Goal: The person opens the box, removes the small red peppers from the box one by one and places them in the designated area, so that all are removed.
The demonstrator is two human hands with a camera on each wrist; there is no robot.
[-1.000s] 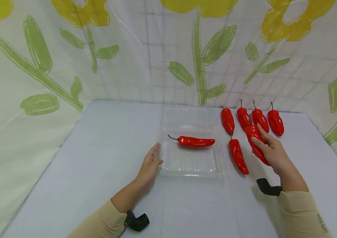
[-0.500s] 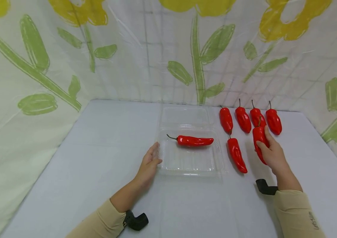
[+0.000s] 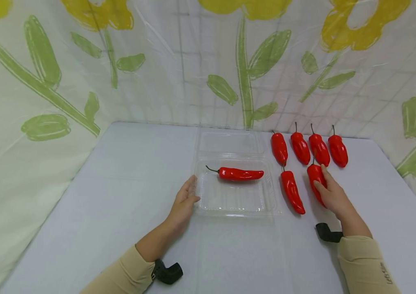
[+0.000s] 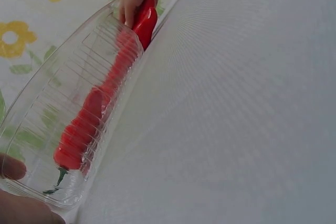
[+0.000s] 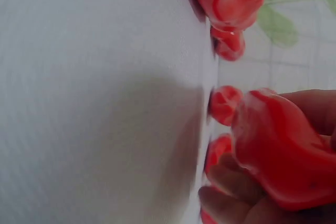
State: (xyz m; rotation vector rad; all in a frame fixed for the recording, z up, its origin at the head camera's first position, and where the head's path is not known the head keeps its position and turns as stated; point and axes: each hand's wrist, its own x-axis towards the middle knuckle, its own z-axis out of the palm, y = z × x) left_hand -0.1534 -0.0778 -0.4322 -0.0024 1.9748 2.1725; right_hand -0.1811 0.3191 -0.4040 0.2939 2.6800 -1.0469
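My right hand (image 3: 334,195) grips a glossy red chili pepper (image 3: 315,181) at the right, stem pointing away, close over the table; in the right wrist view this pepper (image 5: 283,150) lies between thumb and fingers. A clear plastic clamshell box (image 3: 211,206) stands open in the middle, its lid (image 3: 230,143) folded back. Inside the box one red chili pepper (image 3: 241,174) lies crosswise, stem to the left. My left hand (image 3: 181,206) holds the box by its left rim; the left wrist view shows the thumb (image 4: 31,211) at that end.
Just right of the box lies a red pepper (image 3: 292,192). Behind it is a row of several more, from a left pepper (image 3: 279,148) to a right pepper (image 3: 338,151). A flower-printed sheet (image 3: 156,81) hangs along the back edge of the white table (image 3: 127,171).
My right hand has brought its pepper lower and nearer, turning it more upright and then tilting it back to match the pepper beside it. My left hand and the box stay put.
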